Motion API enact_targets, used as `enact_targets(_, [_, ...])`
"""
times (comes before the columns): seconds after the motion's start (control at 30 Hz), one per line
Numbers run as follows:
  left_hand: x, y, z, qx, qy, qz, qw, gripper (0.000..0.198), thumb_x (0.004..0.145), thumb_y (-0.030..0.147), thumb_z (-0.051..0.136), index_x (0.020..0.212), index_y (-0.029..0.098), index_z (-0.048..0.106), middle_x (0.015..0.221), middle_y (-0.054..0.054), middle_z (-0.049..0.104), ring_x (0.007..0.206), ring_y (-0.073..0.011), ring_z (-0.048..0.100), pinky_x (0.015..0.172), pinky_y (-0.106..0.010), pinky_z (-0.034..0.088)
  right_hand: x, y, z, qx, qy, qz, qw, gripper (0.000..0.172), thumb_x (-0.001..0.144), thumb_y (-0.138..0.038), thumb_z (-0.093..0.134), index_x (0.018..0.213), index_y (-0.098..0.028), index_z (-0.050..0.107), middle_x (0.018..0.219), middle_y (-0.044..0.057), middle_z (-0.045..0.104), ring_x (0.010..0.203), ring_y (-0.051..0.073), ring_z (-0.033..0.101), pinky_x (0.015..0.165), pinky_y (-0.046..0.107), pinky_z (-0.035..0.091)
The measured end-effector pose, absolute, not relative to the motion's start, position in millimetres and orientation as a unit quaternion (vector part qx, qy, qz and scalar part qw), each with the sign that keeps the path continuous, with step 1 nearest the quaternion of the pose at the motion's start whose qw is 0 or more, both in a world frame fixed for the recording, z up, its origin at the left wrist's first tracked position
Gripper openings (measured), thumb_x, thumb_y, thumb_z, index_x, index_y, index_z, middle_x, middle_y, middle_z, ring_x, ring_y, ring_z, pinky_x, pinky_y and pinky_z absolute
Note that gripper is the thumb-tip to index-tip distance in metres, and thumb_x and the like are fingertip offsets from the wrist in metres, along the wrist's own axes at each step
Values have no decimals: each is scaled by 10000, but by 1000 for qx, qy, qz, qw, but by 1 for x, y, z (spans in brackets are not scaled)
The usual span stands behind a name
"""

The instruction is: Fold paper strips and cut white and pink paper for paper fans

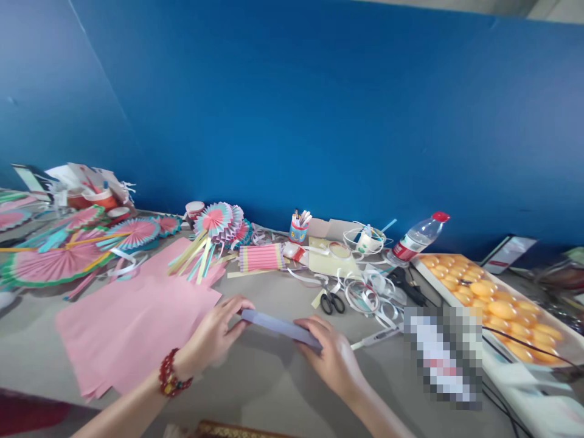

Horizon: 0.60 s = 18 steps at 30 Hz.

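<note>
Between my two hands is a narrow folded strip of lavender paper (278, 325), held above the grey table. My left hand (223, 322), with a red bead bracelet on the wrist, pinches the strip's left end. The right end is gripped by my right hand (329, 350), thumb below and fingers over it. Left of my hands lie large pink paper sheets (141, 319). A pleated pink paper piece (261, 257) with yellowish and purple edges rests beyond the strip, and black-handled scissors (332, 303) lie behind my right hand.
Pleated paper rosettes (216, 220) and large paper fans (59, 261) fill the back left. A pen cup (299, 228), tangled white strips (362, 295) and a red-capped bottle (417, 239) stand along the blue wall (292, 121). At right are a box of orange balls (502, 309), cables and a white glue gun (378, 336).
</note>
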State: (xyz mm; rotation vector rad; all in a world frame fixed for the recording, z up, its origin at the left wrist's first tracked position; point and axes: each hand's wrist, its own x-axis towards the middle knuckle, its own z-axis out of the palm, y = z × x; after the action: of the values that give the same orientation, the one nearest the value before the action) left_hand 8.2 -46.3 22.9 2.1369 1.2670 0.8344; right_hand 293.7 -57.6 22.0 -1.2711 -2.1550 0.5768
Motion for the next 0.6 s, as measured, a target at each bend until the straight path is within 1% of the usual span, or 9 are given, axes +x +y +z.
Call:
enact_targets(0.17, [12, -35, 29, 780, 464, 332, 256, 172, 935, 219, 484, 1085, 233, 567, 1016, -34, 642, 955, -192, 605, 863, -303, 463, 296, -60, 37, -471, -782, 228, 338, 217, 877, -255, 587, 1077, -229, 666, 989, 65, 706, 895, 195, 675, 777, 259, 527])
enact_targets(0.3, [14, -27, 34, 768, 460, 354, 270, 161, 949, 243, 491, 1088, 234, 571, 1018, -29, 640, 929, -175, 599, 857, -288, 462, 299, -59, 48, -477, -751, 262, 375, 293, 861, -353, 649, 1129, -234, 661, 1041, 71, 706, 911, 201, 677, 783, 247, 534])
enact_targets(0.4, [14, -23, 36, 764, 463, 350, 282, 163, 953, 298, 507, 1086, 230, 572, 1017, -34, 642, 918, -175, 598, 855, -291, 467, 301, -54, 51, -476, -715, 315, 404, 294, 896, -401, 598, 1111, -209, 661, 979, 71, 705, 843, 187, 673, 740, 238, 535])
enact_targets(0.43, [14, -21, 37, 768, 459, 335, 294, 193, 943, 335, 534, 1100, 229, 570, 1023, -37, 644, 920, -180, 599, 857, -296, 469, 302, -52, 51, -479, -702, 329, 412, 291, 908, -404, 576, 1096, -199, 662, 954, 71, 702, 820, 182, 668, 727, 237, 533])
enact_targets(0.53, [13, -16, 44, 785, 426, 271, 358, 390, 866, 474, 641, 1156, 224, 568, 1064, -46, 658, 946, -197, 606, 867, -297, 475, 306, -44, 50, -491, -686, 348, 409, 287, 913, -384, 556, 1100, -190, 653, 921, 62, 682, 772, 166, 641, 704, 237, 522])
enact_targets(0.6, [14, -12, 52, 788, 407, 228, 402, 411, 878, 534, 601, 1138, 216, 598, 1047, -44, 676, 936, -195, 616, 836, -271, 477, 308, -40, 50, -489, -703, 348, 381, 276, 897, -335, 563, 1124, -204, 646, 906, 41, 665, 754, 152, 617, 693, 228, 505])
